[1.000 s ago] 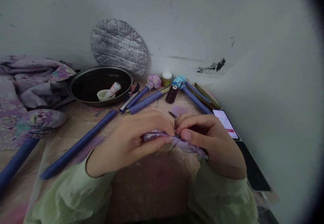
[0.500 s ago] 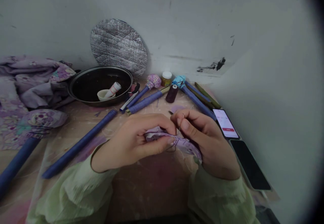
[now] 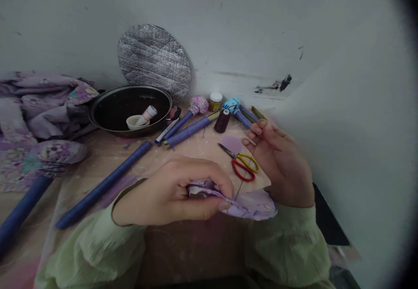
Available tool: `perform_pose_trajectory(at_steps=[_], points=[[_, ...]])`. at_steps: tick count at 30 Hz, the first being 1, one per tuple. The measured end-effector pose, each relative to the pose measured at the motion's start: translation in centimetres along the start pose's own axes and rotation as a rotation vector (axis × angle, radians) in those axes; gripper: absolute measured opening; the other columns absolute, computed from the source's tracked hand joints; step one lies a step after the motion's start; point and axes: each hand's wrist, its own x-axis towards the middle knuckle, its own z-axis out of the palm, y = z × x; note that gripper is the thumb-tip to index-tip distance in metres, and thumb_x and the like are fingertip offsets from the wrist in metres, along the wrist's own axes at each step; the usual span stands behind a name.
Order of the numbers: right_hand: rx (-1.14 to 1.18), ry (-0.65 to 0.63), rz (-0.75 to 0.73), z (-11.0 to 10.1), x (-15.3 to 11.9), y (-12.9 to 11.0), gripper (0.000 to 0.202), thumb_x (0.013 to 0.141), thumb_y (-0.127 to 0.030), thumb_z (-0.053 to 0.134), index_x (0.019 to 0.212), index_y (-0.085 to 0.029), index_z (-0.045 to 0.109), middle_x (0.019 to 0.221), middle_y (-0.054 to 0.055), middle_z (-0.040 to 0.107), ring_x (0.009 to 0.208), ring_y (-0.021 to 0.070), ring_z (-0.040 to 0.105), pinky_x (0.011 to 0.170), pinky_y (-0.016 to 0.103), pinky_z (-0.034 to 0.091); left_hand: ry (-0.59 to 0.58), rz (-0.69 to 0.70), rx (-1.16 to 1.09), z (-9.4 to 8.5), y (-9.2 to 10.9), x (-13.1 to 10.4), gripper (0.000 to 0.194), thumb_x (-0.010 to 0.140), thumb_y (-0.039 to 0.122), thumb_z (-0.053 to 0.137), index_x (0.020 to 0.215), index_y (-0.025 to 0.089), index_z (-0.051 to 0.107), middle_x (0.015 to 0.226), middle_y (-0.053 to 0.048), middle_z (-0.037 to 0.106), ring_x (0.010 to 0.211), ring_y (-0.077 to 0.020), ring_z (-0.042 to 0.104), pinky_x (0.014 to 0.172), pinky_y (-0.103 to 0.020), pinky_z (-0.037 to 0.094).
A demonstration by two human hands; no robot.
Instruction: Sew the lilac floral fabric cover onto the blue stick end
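Two hands are shown above a pinkish-tan desk. At far left, rumpled purple floral cloth is heaped, overlapped in view by a thick blue-wrapped stick with a purple floral padded head. Next, a plain dark-blue rod is laid slantwise. Behind it, a round black pan is seen; a small white cup is set inside, with a white roll with red lines leaned in it. A silver quilted disc is propped behind the pan. Near the middle, a thin piece of purple printed fabric is pinched by the left hand, grip narrow, between thumb and forefinger, above the desk. Farther back, a blue-wrapped rod with pale ends, a white-lidded jar and a dark purple thread cone are set out. Scissors with red and yellow handles are laid between the hands. A dark strand of thread is stretched from the fabric up to the right hand, fingertips closed on it; whether a needle is held cannot be told. At far right, a flat black slab is partly hidden.
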Motion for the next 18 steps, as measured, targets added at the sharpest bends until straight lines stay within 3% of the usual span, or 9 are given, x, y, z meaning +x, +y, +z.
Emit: perform_pose_trajectory(at_steps=[8, 12, 14, 18], points=[[-0.073, -0.072, -0.057, -0.7, 0.6, 0.6, 0.024, 0.08, -0.034, 0.069, 0.071, -0.022, 0.05, 0.077, -0.002, 0.042, 0.066, 0.0107, 0.048, 0.065, 0.024, 0.049, 0.0, -0.018, -0.008, -0.4, 0.1, 0.1, 0.009, 0.086, 0.008, 0.063, 0.088, 0.017, 0.063, 0.081, -0.005, 0.072, 0.074, -0.0144, 0.068, 0.069, -0.025, 0.056], [-0.015, -0.116, -0.017, 0.1, -0.7, 0.2, 0.018, 0.085, -0.029, 0.067, 0.074, -0.021, 0.056, 0.077, -0.002, 0.051, 0.068, 0.0103, 0.053, 0.066, 0.023, 0.049, 0.0, 0.0, -0.002, -0.5, 0.2, -0.1, 0.01, 0.086, 0.007, 0.064, 0.088, 0.017, 0.062, 0.081, -0.005, 0.072, 0.075, -0.0141, 0.068, 0.071, -0.025, 0.056], [-0.034, -0.195, 0.007, 0.6, -2.1, -0.2, 0.014, 0.093, -0.027, 0.058, 0.08, -0.021, 0.061, 0.08, 0.0, 0.058, 0.074, 0.0116, 0.058, 0.07, 0.024, 0.05, 0.013, -0.001, 0.021, -0.6, 0.1, -0.2, 0.009, 0.087, 0.008, 0.064, 0.088, 0.016, 0.062, 0.082, -0.004, 0.071, 0.077, -0.0141, 0.068, 0.073, -0.025, 0.056], [-0.113, -0.491, 0.103, 1.2, -5.1, -1.3, 0.018, 0.1, -0.031, 0.048, 0.087, -0.024, 0.059, 0.081, 0.001, 0.069, 0.077, 0.0148, 0.063, 0.073, 0.029, 0.051, 0.069, 0.0, 0.087, -1.1, 0.1, -0.3, 0.007, 0.088, 0.011, 0.065, 0.09, 0.017, 0.062, 0.083, -0.003, 0.069, 0.08, -0.0153, 0.067, 0.075, -0.027, 0.056]])
